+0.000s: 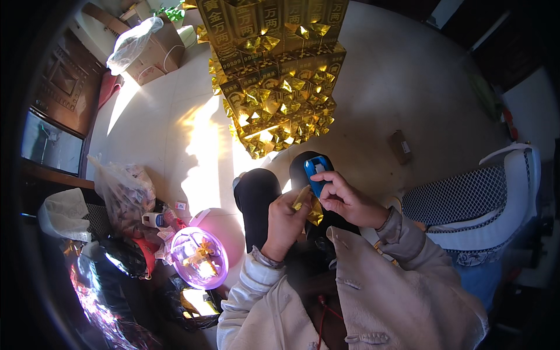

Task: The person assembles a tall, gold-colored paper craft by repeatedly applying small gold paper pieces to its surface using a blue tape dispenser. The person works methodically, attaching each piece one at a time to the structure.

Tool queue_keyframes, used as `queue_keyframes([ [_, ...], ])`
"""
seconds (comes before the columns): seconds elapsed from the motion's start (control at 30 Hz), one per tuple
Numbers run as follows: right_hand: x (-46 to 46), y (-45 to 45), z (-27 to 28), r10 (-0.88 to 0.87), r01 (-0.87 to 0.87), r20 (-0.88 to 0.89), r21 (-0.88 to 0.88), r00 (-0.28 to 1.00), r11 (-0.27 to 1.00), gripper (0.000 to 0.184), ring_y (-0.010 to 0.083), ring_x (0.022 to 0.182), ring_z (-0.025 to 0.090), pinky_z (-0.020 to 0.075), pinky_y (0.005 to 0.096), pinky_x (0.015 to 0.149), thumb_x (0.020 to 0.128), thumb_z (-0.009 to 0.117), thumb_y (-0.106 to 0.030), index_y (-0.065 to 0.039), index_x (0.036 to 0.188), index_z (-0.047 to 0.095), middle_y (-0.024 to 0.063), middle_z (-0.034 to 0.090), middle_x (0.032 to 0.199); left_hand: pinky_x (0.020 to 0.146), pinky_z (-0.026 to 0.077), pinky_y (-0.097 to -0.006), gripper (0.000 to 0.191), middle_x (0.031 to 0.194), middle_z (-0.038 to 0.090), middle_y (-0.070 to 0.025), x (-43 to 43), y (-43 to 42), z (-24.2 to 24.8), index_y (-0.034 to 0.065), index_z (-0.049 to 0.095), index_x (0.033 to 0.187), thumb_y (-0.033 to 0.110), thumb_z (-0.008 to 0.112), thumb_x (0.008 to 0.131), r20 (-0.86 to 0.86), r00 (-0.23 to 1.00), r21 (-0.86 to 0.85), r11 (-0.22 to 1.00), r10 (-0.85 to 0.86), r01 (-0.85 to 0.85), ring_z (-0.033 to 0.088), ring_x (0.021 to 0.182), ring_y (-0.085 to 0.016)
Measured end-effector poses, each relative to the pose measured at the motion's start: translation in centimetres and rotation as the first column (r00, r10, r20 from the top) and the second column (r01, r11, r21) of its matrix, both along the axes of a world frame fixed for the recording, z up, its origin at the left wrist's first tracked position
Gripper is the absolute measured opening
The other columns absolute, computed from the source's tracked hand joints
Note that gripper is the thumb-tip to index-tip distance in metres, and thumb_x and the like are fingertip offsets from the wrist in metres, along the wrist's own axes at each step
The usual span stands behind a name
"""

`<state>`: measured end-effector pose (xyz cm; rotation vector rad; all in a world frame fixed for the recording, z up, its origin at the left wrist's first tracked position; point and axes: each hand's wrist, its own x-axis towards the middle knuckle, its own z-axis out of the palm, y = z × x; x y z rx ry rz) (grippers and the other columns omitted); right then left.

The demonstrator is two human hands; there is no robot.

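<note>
My left hand pinches a folded piece of gold foil paper above my lap. More shiny gold foil shows just below its fingertips. My right hand is close beside it, thumb and index finger bent towards the foil. Behind those fingers, over my right knee, is a small blue plastic tool with a pale middle part, perhaps a stapler. The index finger overlaps it; whether the hand grips it is hidden. Ahead stands a tall tiered gold paper tower, hung with folded foil pieces and bearing writing.
At left, a purple-rimmed plastic basin holds gold pieces. Around it are a filled clear plastic bag and a black plastic bag. A cardboard box stands farther off. A white-framed chair is at right; a small brown box lies on the floor.
</note>
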<state>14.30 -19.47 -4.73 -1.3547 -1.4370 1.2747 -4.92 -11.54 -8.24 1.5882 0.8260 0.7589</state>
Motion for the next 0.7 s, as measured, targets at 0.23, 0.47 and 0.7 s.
queue_keyframes([
  [0.23, -0.1, 0.0, -0.3, 0.017, -0.017, 0.018, -0.013, 1.0, 1.0, 0.054, 0.0102, 0.086, 0.053, 0.0453, 0.0265, 0.088, 0.101, 0.057, 0.0, -0.002, 0.15, 0.034, 0.0019, 0.056, 0.091, 0.068, 0.056, -0.0361, 0.011, 0.079, 0.07, -0.0148, 0.2, -0.4, 1.1, 0.0024, 0.073, 0.1, 0.009, 0.07, 0.091, -0.027, 1.0, 0.037, 0.999, 0.006, -0.005, 0.072, 0.073, -0.03],
  [0.47, -0.5, -0.4, 0.6, -0.033, 0.008, 0.351, 0.072, 0.936, 0.997, 0.049, 0.0243, 0.087, 0.066, 0.0531, 0.0362, 0.082, 0.099, 0.059, 0.0, -0.005, 0.145, 0.044, 0.0099, 0.064, 0.094, 0.066, 0.055, -0.0387, 0.013, 0.08, 0.069, -0.0163, -0.1, -0.5, 1.1, 0.004, 0.07, 0.099, 0.012, 0.073, 0.089, -0.133, 0.99, 0.114, 0.992, -0.037, 0.052, 0.07, 0.073, -0.035],
  [0.7, -1.4, -0.8, 1.5, -0.186, 0.1, 0.53, 0.187, 0.827, 0.977, 0.051, 0.0369, 0.091, 0.071, 0.057, 0.044, 0.078, 0.096, 0.059, 0.0, -0.006, 0.146, 0.047, 0.0173, 0.07, 0.104, 0.074, 0.055, -0.0444, 0.025, 0.088, 0.07, -0.0147, -0.2, -0.3, 0.6, 0.0069, 0.069, 0.105, 0.013, 0.078, 0.083, -0.195, 0.981, 0.37, 0.926, -0.004, 0.078, 0.068, 0.082, -0.038],
])
